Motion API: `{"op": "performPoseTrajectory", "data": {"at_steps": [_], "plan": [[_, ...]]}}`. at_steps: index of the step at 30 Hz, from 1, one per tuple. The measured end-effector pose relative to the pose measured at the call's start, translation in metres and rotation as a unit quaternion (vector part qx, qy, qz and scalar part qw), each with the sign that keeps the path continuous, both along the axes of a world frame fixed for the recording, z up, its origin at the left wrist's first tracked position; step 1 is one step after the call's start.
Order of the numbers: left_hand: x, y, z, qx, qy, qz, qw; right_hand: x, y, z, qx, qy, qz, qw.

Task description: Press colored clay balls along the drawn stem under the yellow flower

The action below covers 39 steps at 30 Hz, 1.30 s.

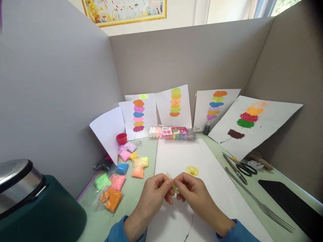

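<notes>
Left hand (153,194) and right hand (194,192) both pinch a small clear packet (172,181) between them, over white paper (176,155).

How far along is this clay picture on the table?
Early days. Done: one yellow dab sits on the flat white sheet; the propped sheets behind carry whole stacks of colours. In hand: the left hand and right hand both pinch a small clear packet over the sheet. Left, probably: the other colours, judging by the coloured packets lying at the left.
</notes>
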State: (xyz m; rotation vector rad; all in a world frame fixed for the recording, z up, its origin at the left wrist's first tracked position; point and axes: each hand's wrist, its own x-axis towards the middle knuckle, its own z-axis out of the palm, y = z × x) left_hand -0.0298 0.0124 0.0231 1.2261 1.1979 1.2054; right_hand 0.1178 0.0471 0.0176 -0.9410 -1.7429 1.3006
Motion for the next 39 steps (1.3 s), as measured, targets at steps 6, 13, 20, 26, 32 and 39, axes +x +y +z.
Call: {"op": "performPoseTrajectory", "data": {"at_steps": [6, 13, 20, 26, 32, 39], "plan": [[0.003, -0.003, 0.0, -0.023, 0.076, -0.004, 0.997, 0.0, 0.004, -0.005, 0.032, -0.019, -0.083, 0.996], [0.002, -0.005, 0.008, 0.06, 0.234, 0.106, 0.965, 0.004, 0.006, -0.002, 0.059, -0.035, -0.1, 0.993], [-0.003, -0.008, 0.013, 0.141, 0.265, 0.093, 0.949, 0.005, 0.005, -0.001, 0.062, -0.036, -0.042, 0.997], [-0.001, -0.004, 0.009, 0.112, 0.21, 0.077, 0.968, 0.002, 0.002, 0.003, 0.186, -0.089, -0.031, 0.978], [0.0, -0.005, 0.004, 0.105, 0.188, 0.087, 0.973, 0.001, 0.003, -0.004, 0.178, -0.12, -0.042, 0.976], [-0.015, -0.005, 0.015, 0.163, 0.377, 0.081, 0.908, 0.002, 0.006, -0.001, 0.047, -0.054, -0.055, 0.996]]}}
